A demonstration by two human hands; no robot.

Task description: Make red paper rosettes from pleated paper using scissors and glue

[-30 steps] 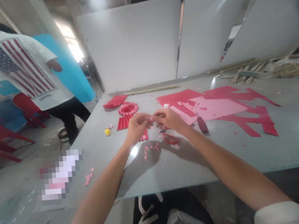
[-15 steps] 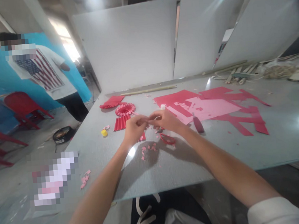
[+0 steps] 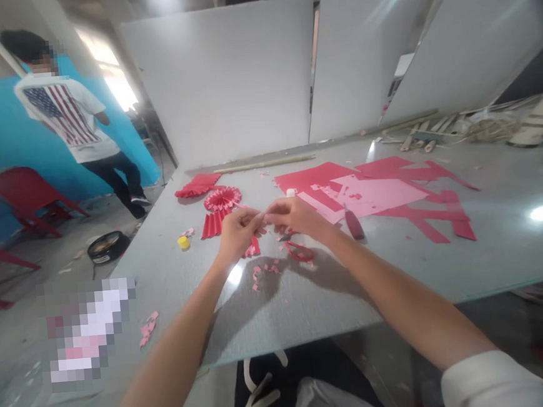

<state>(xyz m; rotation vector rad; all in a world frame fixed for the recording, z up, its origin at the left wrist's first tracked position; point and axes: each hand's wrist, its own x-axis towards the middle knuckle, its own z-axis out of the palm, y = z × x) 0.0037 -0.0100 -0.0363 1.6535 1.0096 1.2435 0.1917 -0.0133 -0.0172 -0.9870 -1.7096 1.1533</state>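
Over the middle of the table, my left hand [image 3: 239,232] and my right hand [image 3: 298,219] meet fingertip to fingertip, both pinched closed. Whatever sits between the fingers is too small and hidden to make out. Red pleated paper [image 3: 213,224] lies by my left hand, and a red folded piece [image 3: 252,247] shows below it. Just behind is a round pleated rosette [image 3: 223,198] with a pink edge. Red-handled scissors [image 3: 300,252] rest under my right hand, partly covered. A white-topped item [image 3: 291,192] stands behind that hand.
Pink paper [image 3: 388,198] and red paper sheets [image 3: 304,177] spread right of centre, with a dark red-handled tool [image 3: 354,224] beside them. A yellow cap [image 3: 183,242] and pink scraps [image 3: 257,278] lie nearer. A person [image 3: 69,113] is beyond the table, near red chairs [image 3: 33,194].
The view has shifted slightly, so the table things sit a little further left. My hands stay pinched together. The person at the left has turned and stepped.
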